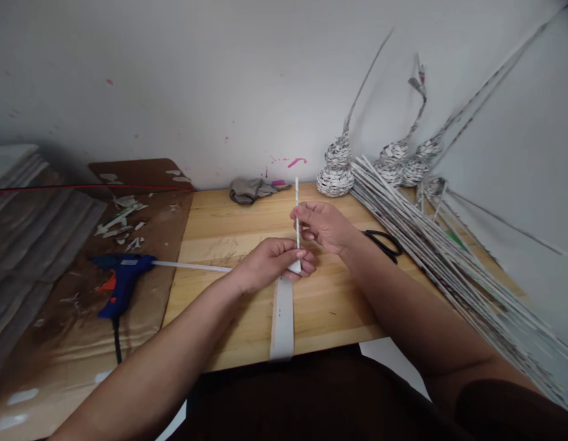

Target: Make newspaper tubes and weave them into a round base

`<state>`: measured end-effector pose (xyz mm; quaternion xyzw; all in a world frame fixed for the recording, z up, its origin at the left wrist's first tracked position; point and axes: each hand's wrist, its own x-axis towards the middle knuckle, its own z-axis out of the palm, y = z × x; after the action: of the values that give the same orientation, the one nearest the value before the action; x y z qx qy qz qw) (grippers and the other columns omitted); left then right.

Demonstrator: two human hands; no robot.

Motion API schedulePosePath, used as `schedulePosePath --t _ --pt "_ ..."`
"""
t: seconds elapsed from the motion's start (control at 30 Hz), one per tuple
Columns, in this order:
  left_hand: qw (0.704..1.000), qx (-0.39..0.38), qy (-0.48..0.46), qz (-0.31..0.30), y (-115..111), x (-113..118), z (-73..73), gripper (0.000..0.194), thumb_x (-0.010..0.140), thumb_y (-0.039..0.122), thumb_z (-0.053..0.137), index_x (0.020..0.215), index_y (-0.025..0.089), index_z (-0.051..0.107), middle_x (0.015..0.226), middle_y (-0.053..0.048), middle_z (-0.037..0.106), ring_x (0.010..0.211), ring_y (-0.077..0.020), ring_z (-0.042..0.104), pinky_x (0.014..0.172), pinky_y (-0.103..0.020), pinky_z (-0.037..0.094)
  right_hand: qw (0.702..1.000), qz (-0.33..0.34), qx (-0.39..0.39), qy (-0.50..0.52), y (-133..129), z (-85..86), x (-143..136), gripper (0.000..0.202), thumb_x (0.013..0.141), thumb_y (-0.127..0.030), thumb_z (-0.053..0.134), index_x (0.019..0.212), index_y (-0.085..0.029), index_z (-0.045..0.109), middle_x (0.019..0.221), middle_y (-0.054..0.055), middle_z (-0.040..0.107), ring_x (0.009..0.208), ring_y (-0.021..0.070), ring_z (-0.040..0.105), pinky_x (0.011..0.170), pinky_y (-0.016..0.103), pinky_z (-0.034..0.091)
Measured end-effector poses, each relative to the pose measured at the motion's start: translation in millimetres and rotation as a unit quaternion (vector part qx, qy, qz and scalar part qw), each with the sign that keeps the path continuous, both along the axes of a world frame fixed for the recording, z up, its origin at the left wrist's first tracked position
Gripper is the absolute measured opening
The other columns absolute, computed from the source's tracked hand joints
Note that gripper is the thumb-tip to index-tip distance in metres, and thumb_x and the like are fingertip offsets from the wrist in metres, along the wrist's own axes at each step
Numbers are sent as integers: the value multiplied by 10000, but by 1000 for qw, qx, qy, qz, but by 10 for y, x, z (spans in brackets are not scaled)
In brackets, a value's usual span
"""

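Observation:
A thin white rod with spiral stripes [297,191] stands nearly upright between my hands above the wooden table [215,220]. My left hand [278,260] is closed around its lower end, where a small white piece shows between the fingers. Higher up, my right hand [319,223] pinches the rod between thumb and fingertips. Below my left hand a flat white strip [284,321] runs to the table's front edge.
A blue glue gun [123,282] with a white stick lies left on brown cardboard [160,233]. Black-handled scissors [385,245], paper rods [426,245] and woven paper shapes [336,168] are on the right. A grey cloth [250,191] lies by the wall.

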<state>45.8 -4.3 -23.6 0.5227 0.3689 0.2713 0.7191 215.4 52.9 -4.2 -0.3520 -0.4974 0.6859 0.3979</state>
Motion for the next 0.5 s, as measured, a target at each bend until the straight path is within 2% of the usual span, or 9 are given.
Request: schedulePosePath --t 0.1,0.23,0.4,0.5 --pt "1000 -6 -5 8 1 -5 9 359 873 479 641 986 144 706 920 -103 746 827 -182 700 726 -316 547 999 34 8 -25 -6 0 -2 338 699 -467 803 802 -153 728 720 -2 613 530 52 414 427 200 267" --pt "1000 -1 3 10 -1 -6 64 333 872 455 649 971 142 704 913 -105 744 857 -190 698 696 -295 549 999 8 16 -32 -4 -2 -15 308 669 -439 820 704 -155 706 718 2 628 528 48 404 430 197 273" --pt "1000 27 2 7 0 -2 89 292 886 423 638 972 154 711 934 -102 747 905 -187 691 727 -290 557 999 5 21 -31 -5 4 -24 298 686 -446 807 724 -164 721 791 16 667 528 46 396 427 195 283" --pt "1000 21 14 4 0 0 89 310 885 429 639 999 151 712 923 -104 747 846 -178 689 702 -292 562 999 3 25 -34 -9 7 -26 300 678 -448 810 727 -166 723 781 16 668 530 51 403 427 199 286"
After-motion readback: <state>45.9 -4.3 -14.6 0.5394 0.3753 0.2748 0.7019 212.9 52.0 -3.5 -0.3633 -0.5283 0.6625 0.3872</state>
